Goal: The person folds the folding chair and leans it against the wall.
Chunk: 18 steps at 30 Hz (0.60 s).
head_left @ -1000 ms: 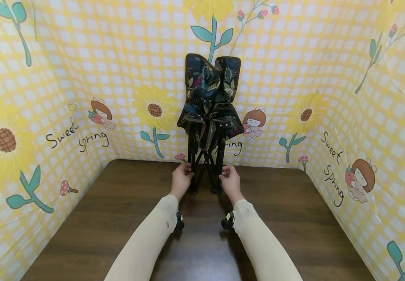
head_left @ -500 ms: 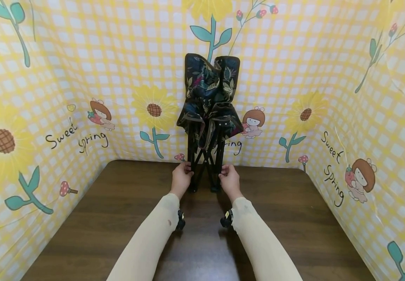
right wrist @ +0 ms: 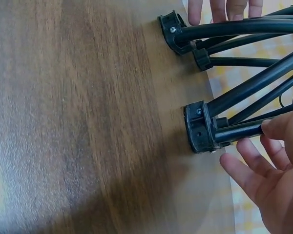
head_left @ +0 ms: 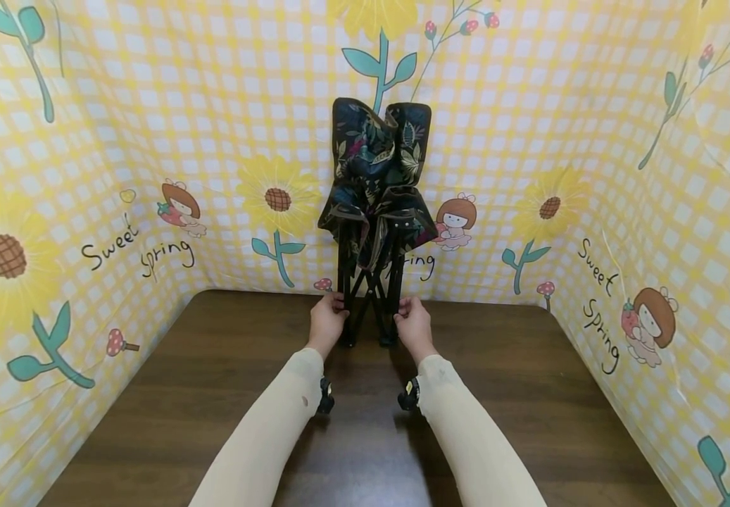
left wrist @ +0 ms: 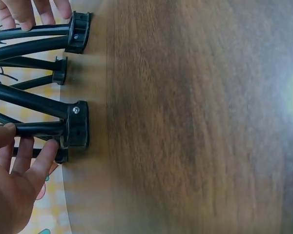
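Note:
A folding chair [head_left: 365, 169] with dark floral fabric stands folded and upright at the table's far side, its black tube legs crossed beneath. My left hand [head_left: 326, 322] pinches the left front leg [left wrist: 41, 128] just above its plastic foot, thumb on one side and fingers on the other. On the opposite side, my right hand [head_left: 414, 325] holds the right front leg [right wrist: 239, 131] with thumb and fingers. Both wrist views show the plastic feet on the wood; the rear legs are partly hidden behind the front ones.
The brown wooden table [head_left: 365, 451] ends just behind the chair. A yellow checked cloth [head_left: 244, 127] with printed flowers hangs round the back and both sides, close behind the chair's fabric.
The head view has shifted very slightly. Both hands keep their hold on the legs, and the folding chair stays in place.

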Motion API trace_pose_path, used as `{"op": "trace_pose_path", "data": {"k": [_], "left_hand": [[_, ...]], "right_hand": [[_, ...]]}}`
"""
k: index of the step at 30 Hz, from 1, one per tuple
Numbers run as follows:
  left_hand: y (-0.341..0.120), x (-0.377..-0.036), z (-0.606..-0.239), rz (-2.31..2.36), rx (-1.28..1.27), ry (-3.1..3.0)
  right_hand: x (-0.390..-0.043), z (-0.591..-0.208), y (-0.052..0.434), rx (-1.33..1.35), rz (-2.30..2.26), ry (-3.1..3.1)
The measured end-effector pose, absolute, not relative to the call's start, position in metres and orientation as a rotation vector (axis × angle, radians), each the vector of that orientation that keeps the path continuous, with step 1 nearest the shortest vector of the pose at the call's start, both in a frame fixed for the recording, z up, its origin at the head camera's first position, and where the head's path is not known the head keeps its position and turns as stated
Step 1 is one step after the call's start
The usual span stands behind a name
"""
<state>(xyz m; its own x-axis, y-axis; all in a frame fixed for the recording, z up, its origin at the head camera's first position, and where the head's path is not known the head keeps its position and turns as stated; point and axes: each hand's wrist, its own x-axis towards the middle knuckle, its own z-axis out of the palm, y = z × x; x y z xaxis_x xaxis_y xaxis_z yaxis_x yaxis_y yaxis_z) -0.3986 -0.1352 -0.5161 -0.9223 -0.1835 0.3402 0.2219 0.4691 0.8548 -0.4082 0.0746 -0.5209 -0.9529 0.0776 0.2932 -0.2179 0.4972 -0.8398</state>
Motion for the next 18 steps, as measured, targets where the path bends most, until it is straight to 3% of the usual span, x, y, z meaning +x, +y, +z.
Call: {"op": "trace_pose_path", "data": {"k": [18], "left_hand": [[-0.151,-0.399,-0.516,-1.331,-0.088,-2.444]], "right_hand": [[-0.405,-0.519,0.085,0.165,1.434,-2.501]]}}
